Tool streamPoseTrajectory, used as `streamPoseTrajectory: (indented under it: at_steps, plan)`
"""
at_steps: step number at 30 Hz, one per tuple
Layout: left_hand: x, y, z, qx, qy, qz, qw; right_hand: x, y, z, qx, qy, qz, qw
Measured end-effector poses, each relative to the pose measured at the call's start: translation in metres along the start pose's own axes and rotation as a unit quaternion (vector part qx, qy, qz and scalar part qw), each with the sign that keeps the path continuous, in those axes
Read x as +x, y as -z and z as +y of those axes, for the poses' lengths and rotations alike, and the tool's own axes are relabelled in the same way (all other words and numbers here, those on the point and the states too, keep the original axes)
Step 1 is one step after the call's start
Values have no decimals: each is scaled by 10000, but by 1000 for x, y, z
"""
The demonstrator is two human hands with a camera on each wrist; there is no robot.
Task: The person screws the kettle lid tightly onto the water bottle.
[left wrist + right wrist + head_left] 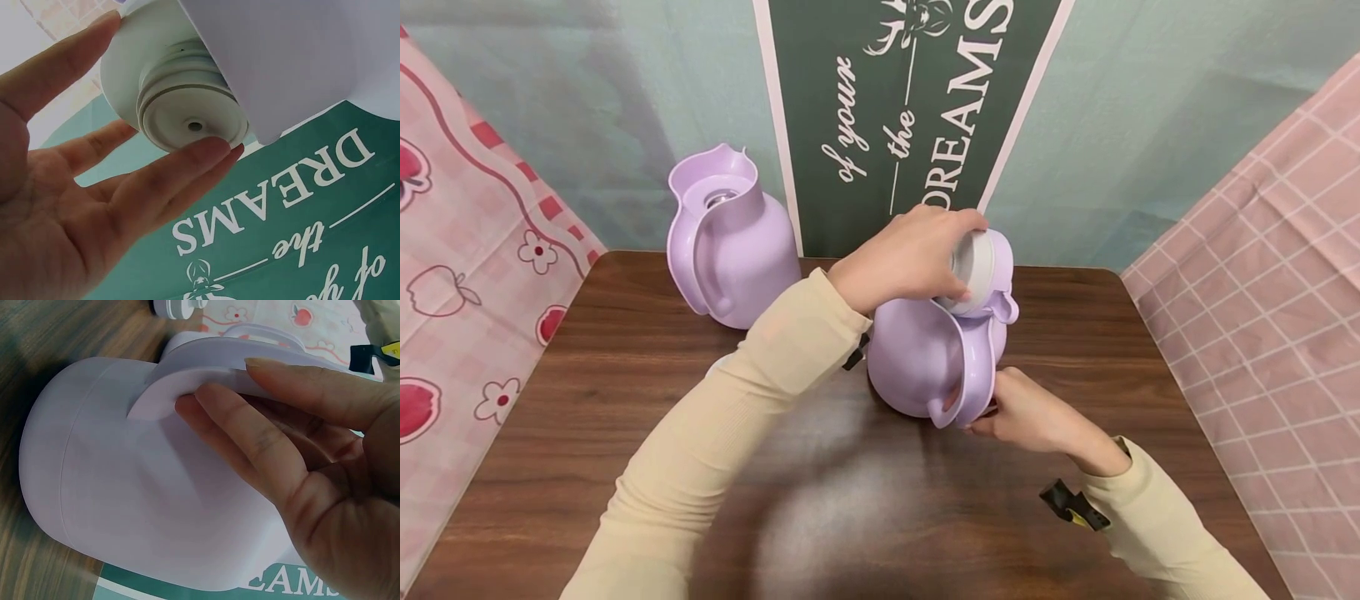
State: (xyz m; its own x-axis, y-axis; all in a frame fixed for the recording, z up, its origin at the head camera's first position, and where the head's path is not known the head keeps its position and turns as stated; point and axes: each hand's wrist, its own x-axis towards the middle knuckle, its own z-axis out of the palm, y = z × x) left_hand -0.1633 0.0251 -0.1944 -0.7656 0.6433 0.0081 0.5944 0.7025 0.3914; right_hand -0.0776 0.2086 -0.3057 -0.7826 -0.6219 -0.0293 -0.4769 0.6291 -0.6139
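A lilac vacuum jug (910,358) stands on the table in front of the wall hanging. My left hand (913,254) grips its lilac-and-white stopper lid (976,271), tilted at the jug's top. In the left wrist view, the fingers spread around the lid's white rim, and its round plug (187,119) with a small centre hole shows beside the jug's lilac wall. On the near right side, my right hand (1033,412) pinches the jug's handle (976,375) between thumb and fingers. The right wrist view shows those fingertips (215,397) at the handle's inner side.
A second lilac jug (752,250) stands lidless at the back left. A white part (721,363) peeks out behind my left forearm. The brown wooden table (587,400) is bordered by pink cloth (1247,308) at the sides and a green hanging (835,200) behind.
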Motion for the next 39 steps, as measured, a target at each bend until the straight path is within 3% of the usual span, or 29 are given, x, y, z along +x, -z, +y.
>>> streamPoseTrajectory:
  at_steps: [18, 30, 39]
  plan:
    - [4, 2, 5, 128, 40, -7, 9999, 0, -1, 1, -27, -85, 10, 10000]
    - [2, 1, -3, -276, -2, 165, 9995, 0, -2, 2, -26, -150, -31, 9999]
    - [-1, 1, -6, -436, 67, 53, 9990, 0, 0, 1, 19, -68, -5, 10000]
